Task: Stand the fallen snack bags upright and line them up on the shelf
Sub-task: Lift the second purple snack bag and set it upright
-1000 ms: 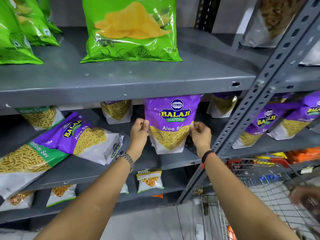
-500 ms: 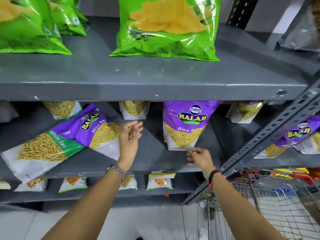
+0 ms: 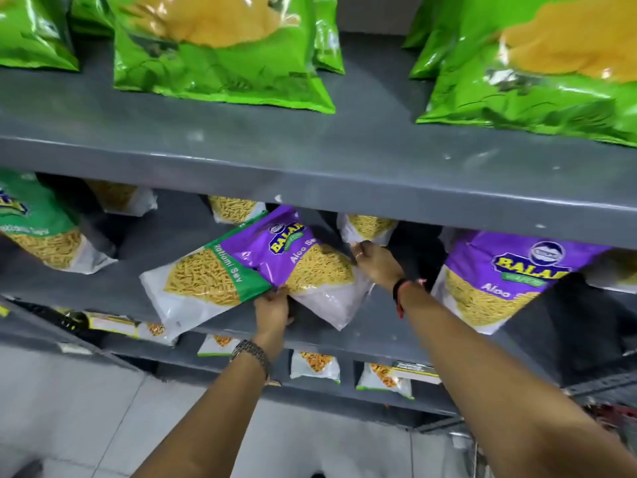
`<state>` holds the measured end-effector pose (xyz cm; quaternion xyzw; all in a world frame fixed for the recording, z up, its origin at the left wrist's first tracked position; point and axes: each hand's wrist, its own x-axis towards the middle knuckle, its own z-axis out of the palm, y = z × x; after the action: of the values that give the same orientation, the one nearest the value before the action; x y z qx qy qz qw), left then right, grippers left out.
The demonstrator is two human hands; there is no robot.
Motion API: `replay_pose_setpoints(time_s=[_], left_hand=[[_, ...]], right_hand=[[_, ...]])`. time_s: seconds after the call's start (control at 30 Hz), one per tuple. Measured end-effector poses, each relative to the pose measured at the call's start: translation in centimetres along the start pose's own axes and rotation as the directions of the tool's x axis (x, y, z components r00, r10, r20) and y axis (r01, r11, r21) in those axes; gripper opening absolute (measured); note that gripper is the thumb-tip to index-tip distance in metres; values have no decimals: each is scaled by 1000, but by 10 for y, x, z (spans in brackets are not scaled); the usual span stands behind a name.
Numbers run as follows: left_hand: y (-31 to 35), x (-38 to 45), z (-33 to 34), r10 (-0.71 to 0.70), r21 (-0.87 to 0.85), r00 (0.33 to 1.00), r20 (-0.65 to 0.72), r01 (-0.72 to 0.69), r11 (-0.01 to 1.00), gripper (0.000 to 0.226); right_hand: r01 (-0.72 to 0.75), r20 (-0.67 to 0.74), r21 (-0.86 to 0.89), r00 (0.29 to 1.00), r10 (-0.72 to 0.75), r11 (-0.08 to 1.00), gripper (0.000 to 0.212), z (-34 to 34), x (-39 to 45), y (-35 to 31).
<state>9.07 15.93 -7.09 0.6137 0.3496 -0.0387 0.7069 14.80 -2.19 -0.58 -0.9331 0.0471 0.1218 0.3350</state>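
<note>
Middle shelf (image 3: pixel 213 326): two fallen bags near front edge, Aloo Sev bag (image 3: pixel 310 267) overlapping Ratlami Sev bag (image 3: pixel 203 284); upright bag (image 3: pixel 499 281) rightward.

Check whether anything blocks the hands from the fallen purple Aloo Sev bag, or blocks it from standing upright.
Nothing blocks the hands: the left hand and right hand both touch the purple Aloo Sev bag. It overlaps the fallen green Ratlami Sev bag on its left. The shelf to its right looks bare.
</note>
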Motion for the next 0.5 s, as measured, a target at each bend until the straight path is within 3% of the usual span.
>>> replay_pose_setpoints(time_s=[0.1, 0.2, 0.37, 0.5], left_hand=[[-1, 8, -4, -46, 44, 995, 88, 42, 998, 27], [3, 10, -5, -55, 28, 989, 140, 52, 998, 20], [-2, 3, -21, -15, -149, 975, 220, 49, 988, 14], [-9, -15, -48, 49, -149, 970, 238, -13, 989, 15]], right_hand=[[-32, 159, -97, 986, 48, 995, 55, 8, 24, -16], [-60, 204, -88, 976, 77, 994, 51, 17, 32, -18], [-195, 139, 193, 975, 170, 961, 44, 39, 17, 0], [-222, 124, 402, 974, 187, 888, 28, 59, -18, 19]])
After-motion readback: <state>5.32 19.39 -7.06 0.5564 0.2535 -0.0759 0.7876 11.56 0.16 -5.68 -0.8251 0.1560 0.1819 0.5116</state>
